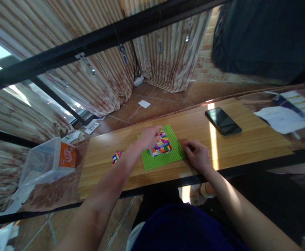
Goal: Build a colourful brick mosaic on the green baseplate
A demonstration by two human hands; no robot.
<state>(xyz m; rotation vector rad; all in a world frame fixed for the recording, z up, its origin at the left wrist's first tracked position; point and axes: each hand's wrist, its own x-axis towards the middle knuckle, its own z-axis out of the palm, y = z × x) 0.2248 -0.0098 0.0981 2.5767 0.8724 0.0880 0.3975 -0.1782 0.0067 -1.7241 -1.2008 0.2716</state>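
A green studded baseplate (155, 163) lies on the wooden tabletop in front of me. Toy building bricks (164, 143) in many colours form a tightly packed block on its middle. My left hand (150, 136) reaches over the plate, its bent fingers at the upper left of that block. Whatever those fingers pinch is hidden. Beside the plate's right edge, my right hand (198, 156) rests on the table with fingers curled in and thumb near the index finger. I cannot tell if it holds anything. Left of the plate lies a small pile of loose bricks (117, 156).
A black phone (223, 120) lies on the tabletop (191, 122) to the right, with white paper (285, 118) beyond it. On the lower left is a clear plastic box (46, 162) with an orange label. A dark metal bar (100, 42) crosses before striped curtains (90, 76).
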